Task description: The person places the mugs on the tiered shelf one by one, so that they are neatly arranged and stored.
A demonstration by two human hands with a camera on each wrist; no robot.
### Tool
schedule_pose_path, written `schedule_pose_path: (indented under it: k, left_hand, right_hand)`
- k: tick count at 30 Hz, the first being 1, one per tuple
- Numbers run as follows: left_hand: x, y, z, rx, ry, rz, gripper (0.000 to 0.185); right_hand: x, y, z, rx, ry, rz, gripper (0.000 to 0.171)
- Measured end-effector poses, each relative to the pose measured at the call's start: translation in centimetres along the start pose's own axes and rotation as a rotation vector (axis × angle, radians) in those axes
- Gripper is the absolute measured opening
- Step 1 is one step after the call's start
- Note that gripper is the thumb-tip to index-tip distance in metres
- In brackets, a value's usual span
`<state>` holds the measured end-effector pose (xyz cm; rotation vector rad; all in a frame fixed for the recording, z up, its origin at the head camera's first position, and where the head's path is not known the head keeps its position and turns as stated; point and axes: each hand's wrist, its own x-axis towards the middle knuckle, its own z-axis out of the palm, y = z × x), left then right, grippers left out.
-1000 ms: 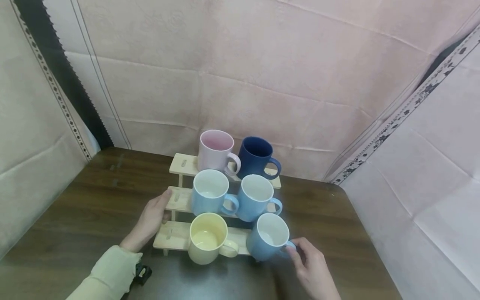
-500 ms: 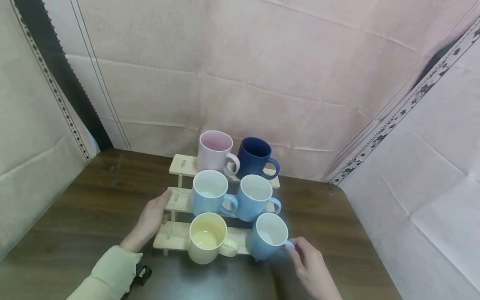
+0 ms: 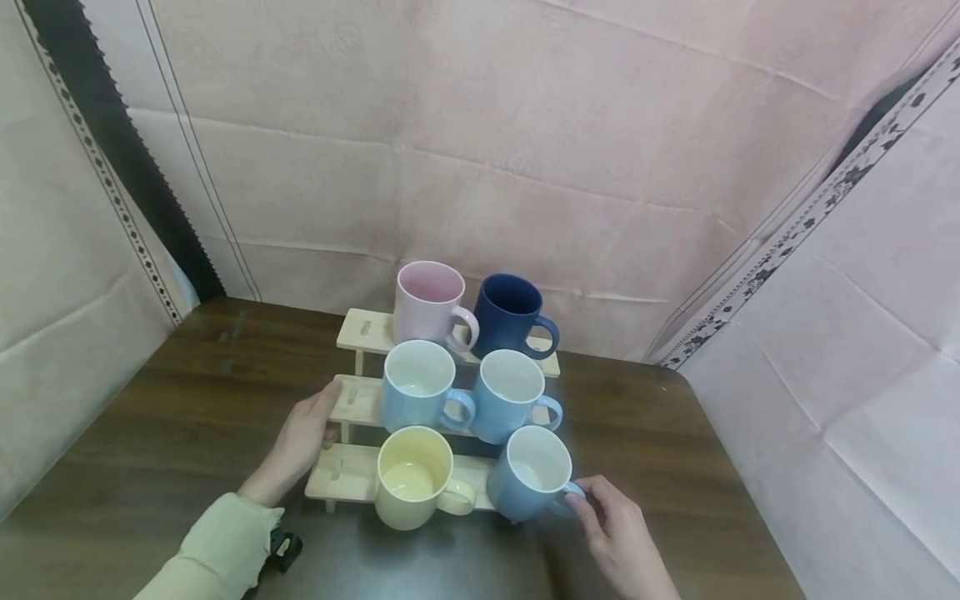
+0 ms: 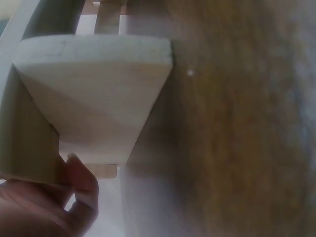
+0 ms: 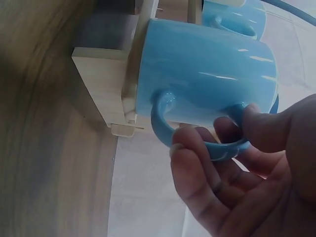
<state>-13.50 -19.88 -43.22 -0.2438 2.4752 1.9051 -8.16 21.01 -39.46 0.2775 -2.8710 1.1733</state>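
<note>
A light blue mug [image 3: 517,492] sits at the right end of the lowest step of a three-step wooden rack [image 3: 352,402]. My right hand [image 3: 624,533] pinches that mug's handle; in the right wrist view, thumb and fingers close round the handle [image 5: 165,129], and the mug's base meets the board. On the other side, my left hand [image 3: 300,433] grips the left end of the middle step. In the left wrist view, curled fingers [image 4: 81,190] wrap the board's edge. A yellow mug [image 3: 405,507] shares the lowest step, left of the blue one.
Two more light blue mugs, a left one [image 3: 411,410] and a right one [image 3: 497,410], occupy the middle step. On top stand a pink mug [image 3: 420,321] and a dark blue mug [image 3: 497,332]. Pale cloth [image 3: 525,150] hangs behind and beside the brown wooden table [image 3: 187,400].
The lower right blue mug has shifted slightly left along its step, with my right hand still on its handle. My left hand keeps its place on the rack.
</note>
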Motion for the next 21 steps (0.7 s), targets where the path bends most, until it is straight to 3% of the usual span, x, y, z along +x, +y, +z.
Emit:
schedule_pose_path:
  k: [21]
  left_hand:
    - [-0.22, -0.22, -0.19, 0.048, 0.001, -0.001, 0.072]
  right_hand:
    - [-0.08, -0.62, 0.91, 0.014, -0.067, -0.049, 0.005]
